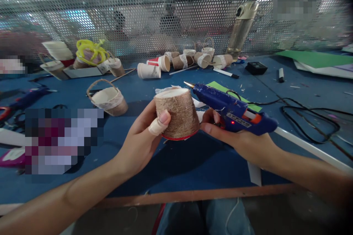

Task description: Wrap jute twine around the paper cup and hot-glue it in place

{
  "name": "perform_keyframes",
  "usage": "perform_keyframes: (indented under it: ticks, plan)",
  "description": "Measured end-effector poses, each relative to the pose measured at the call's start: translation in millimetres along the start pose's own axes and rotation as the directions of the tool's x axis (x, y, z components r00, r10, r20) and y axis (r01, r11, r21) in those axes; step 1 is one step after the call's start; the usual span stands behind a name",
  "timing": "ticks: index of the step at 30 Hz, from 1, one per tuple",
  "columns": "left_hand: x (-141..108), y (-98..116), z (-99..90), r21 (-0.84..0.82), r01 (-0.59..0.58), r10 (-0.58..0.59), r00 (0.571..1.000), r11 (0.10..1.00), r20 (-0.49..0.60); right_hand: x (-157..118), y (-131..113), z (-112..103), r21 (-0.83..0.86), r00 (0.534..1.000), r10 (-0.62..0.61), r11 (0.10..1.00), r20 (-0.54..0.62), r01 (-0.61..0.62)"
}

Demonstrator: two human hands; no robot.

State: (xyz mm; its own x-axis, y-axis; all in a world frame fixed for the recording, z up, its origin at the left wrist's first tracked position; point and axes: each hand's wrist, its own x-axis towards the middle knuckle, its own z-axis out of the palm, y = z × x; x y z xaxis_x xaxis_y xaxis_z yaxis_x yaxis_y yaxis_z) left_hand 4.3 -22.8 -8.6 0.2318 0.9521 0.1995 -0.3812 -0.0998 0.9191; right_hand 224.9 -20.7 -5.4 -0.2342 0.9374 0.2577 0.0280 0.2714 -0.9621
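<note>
A cup wrapped in brown twine (pixel 178 114), with a white rim on top and a red edge below, is in my left hand (pixel 150 125). The left thumb has a beige bandage and presses on the twine. My right hand (pixel 230 132) is at the cup's lower right side, its thumb and index finger close together by the twine; whether they pinch anything is too small to tell. A blue glue gun (pixel 228 108) lies above and behind the right hand, its nozzle pointing up left near the cup's rim. A small red light glows on it.
Behind on the blue table (pixel 132 169) are a twine-handled basket (pixel 110 101), stacked paper cups (pixel 149 71), several small baskets and a tilted bottle (pixel 241 29). A black cable (pixel 306 108) loops at right. Another glue gun (pixel 30 99) lies left. A perforated metal screen stands behind.
</note>
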Motion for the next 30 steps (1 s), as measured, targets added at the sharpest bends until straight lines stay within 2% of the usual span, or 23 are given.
perform_keyframes:
  ticks: [8,13,21,24,30]
  plan:
    - [0.0,-0.9,-1.6,0.016,-0.016,0.017,0.999,1.0,-0.032,-3.5,3.3,1.1,0.031,1.0,-0.001,1.0,-0.028,0.002]
    - [-0.5,-2.2,-0.9,-0.025,0.028,-0.028,1.0,0.999,-0.004,-6.4,7.2,1.1,0.034,0.995,0.07,0.997,-0.073,-0.068]
    - [-2.8,-2.1,-3.5,-0.046,0.078,-0.075,0.996,0.996,0.058,-6.4,6.9,2.7,0.003,0.992,0.067,0.998,-0.109,-0.067]
    - [-3.7,-1.0,-6.3,0.0,0.08,-0.08,0.994,0.997,0.077,-6.9,6.5,3.6,-0.006,0.993,0.043,0.999,-0.111,-0.044]
    - [-2.4,-0.5,-7.7,0.081,0.092,-0.096,0.995,0.992,0.037,-8.7,6.2,6.0,-0.062,0.991,-0.004,0.998,-0.133,-0.005]
